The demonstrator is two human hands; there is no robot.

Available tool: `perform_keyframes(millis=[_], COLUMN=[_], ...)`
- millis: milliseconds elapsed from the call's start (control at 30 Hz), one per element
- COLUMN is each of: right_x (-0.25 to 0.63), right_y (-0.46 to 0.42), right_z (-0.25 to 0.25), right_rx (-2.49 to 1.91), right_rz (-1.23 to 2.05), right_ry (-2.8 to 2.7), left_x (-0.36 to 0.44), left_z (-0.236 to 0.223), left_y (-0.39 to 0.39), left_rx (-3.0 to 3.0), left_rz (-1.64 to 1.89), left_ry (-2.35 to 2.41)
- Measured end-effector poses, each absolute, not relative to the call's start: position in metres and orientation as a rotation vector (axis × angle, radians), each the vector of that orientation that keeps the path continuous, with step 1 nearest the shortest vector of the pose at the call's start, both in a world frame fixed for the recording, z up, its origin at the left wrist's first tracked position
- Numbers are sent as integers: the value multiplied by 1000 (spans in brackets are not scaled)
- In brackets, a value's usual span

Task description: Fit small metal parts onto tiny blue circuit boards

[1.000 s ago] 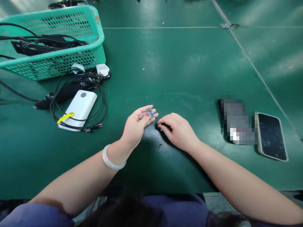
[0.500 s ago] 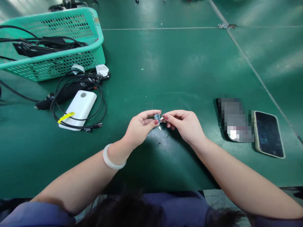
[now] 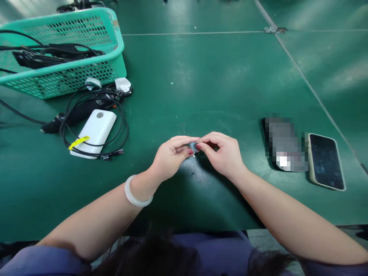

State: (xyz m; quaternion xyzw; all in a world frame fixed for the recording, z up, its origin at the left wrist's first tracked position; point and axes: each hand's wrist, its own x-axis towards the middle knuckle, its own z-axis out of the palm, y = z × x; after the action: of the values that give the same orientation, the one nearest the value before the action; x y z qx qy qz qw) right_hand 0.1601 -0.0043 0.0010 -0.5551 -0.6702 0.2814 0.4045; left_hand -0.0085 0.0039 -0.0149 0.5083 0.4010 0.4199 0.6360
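White power bank (image 3: 99, 125) near green basket (image 3: 118, 48); phone (image 3: 327, 163) far right.

Looks like a workshop or light assembly room; cannot tell the exact trade. Judged from the broad green surface (image 3: 201, 76) crossed by straight seams (image 3: 264, 13), the turquoise perforated plastic basket (image 3: 115, 63) holding black cables (image 3: 57, 59), and, just in front of the basket, an elongated, tool-like black device (image 3: 78, 113) lying among looped cord (image 3: 107, 155).

No legible text (print on yellow tag (image 3: 79, 142) too small).
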Motion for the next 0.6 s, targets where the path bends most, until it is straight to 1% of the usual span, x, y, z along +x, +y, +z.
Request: perform_keyframes(millis=[333, 600], right_x=[158, 155], right_y=[-4, -5], right_z=[0, 0], right_rx=[-1386, -1370], right_rz=[638, 656], right_ry=[-1735, -1707], left_x=[-8, -6], left_z=[-9, -7], left_y=[1, 1], left_rx=[956, 917], left_rz=[840, 903], left_ry=[994, 1004])
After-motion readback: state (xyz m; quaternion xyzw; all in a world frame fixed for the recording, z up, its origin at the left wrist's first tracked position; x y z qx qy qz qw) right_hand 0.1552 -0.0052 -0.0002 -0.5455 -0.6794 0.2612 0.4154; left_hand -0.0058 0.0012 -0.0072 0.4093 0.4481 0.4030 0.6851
